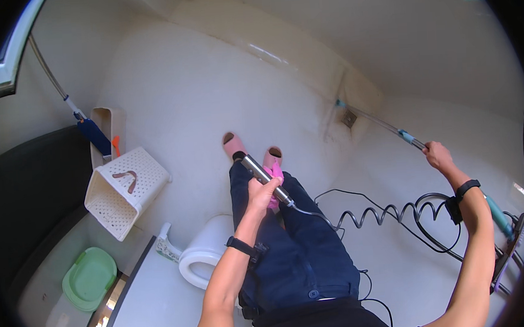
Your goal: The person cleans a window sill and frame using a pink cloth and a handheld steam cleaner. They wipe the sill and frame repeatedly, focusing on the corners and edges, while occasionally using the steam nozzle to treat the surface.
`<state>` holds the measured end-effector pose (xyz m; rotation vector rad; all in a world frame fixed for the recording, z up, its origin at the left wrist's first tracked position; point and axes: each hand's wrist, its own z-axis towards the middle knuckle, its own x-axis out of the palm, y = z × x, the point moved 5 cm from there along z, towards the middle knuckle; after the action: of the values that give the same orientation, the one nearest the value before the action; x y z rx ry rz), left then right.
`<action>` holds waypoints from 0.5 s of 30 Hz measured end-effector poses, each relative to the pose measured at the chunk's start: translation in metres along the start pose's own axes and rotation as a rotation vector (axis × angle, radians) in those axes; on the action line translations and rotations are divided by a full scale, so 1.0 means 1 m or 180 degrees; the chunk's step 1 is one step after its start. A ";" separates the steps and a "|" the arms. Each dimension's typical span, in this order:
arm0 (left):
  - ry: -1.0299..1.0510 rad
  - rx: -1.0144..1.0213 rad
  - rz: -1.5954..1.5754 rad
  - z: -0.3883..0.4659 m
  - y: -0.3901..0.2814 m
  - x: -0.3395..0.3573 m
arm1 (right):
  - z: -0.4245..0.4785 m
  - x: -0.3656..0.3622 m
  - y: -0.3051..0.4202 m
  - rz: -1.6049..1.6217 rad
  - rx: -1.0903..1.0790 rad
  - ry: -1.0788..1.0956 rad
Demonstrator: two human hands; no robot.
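Note:
My left hand (262,192) grips a cylindrical metal handheld sprayer (256,167) in front of my thighs. A pink glove or cloth (275,172) is bunched beside it, partly hidden by the hand and sprayer. From the sprayer's lower end a dark coiled hose (364,218) stretches to the right. In my right hand (438,155) is a long metal pole (378,122) with teal fittings. Its far end reaches the stained floor corner by a square floor drain (349,118); a teal part (339,102) shows there, too small to identify. My forearm hides part of the pole.
A white toilet (209,252) stands left of my legs. Farther left are a tipped, perforated cream basket (133,189), a beige bin (101,117), a blue-headed long-handled brush (94,137) and a green basin (90,279). Black cables (372,201) trail at the right.

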<state>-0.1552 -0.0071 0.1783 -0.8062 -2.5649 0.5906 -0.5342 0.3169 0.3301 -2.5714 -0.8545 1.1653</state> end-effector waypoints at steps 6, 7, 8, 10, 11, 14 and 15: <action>-0.0086 0.0298 0.0204 -0.020 -0.024 -0.005 | -0.030 -0.054 0.000 -0.0204 -0.0453 -0.0641; 0.0016 0.0367 0.0167 -0.022 -0.031 0.000 | -0.045 -0.068 0.007 -0.0075 -0.0379 -0.0619; 0.0083 0.0342 0.0241 -0.022 -0.037 -0.001 | -0.054 -0.082 0.023 0.0121 -0.0314 -0.0581; 0.0059 0.0513 0.0136 -0.033 -0.038 -0.012 | -0.075 -0.097 0.062 0.0420 -0.0418 -0.0601; 0.0032 0.0599 0.0086 -0.031 -0.047 -0.012 | -0.070 -0.109 0.079 0.0522 -0.0583 -0.0653; -0.0025 0.0640 0.0088 -0.040 -0.089 -0.016 | -0.033 -0.120 0.121 0.0417 -0.1218 -0.0907; -0.0039 0.0659 0.0050 -0.043 -0.102 -0.018 | -0.023 -0.133 0.143 0.0335 -0.1312 -0.0960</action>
<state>-0.1667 -0.0826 0.2604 -0.7535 -2.4585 0.8518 -0.5263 0.1253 0.3730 -2.8306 -1.1397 1.5839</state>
